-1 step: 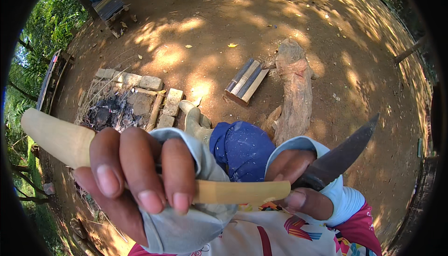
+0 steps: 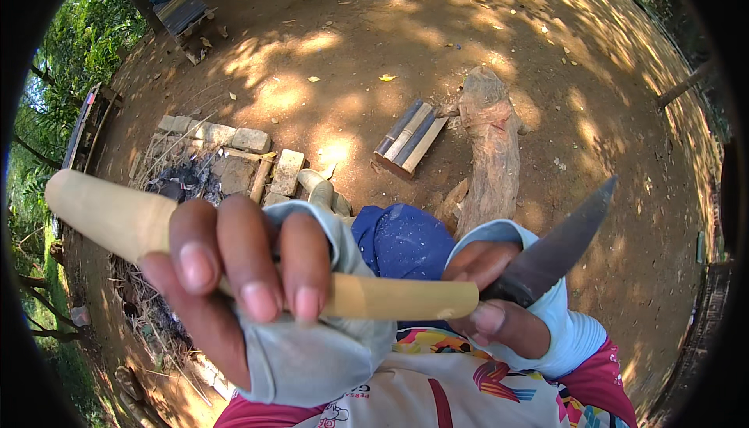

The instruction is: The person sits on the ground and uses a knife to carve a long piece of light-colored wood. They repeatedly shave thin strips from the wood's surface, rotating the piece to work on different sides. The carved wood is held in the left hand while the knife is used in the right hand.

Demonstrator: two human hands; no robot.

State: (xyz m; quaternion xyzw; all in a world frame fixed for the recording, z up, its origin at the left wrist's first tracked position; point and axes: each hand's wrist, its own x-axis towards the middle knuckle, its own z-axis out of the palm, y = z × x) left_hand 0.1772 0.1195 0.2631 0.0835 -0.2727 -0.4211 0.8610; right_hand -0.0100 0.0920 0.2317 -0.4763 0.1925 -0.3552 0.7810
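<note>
My left hand [image 2: 253,260], its palm covered by pale blue-grey cloth, is closed around a pale, smooth bamboo piece [image 2: 113,213] shaped like a spatula. The broad rounded part points left, and a narrow handle runs out to the right under my fingers. A dark pointed knife [image 2: 562,245] is gripped in my right hand [image 2: 515,330], blade slanting up and to the right. The right thumb lies beside the narrow end of the bamboo. The knife's handle is mostly hidden by the hand, and the blade does not lie on the bamboo.
Below my hands is a blue-clothed knee [image 2: 402,245]. Beyond lie a low slatted bamboo stool [image 2: 410,139] and a thick log [image 2: 491,163]. To the left, bricks [image 2: 251,140] edge an ash-filled fire pit [image 2: 183,182]. A slatted bench [image 2: 182,10] stands far left on bare earth.
Both hands have risen slightly. The left hand and the bamboo's broad end have shifted a little right, while the knife has moved slightly up and left. Both grips are kept.
</note>
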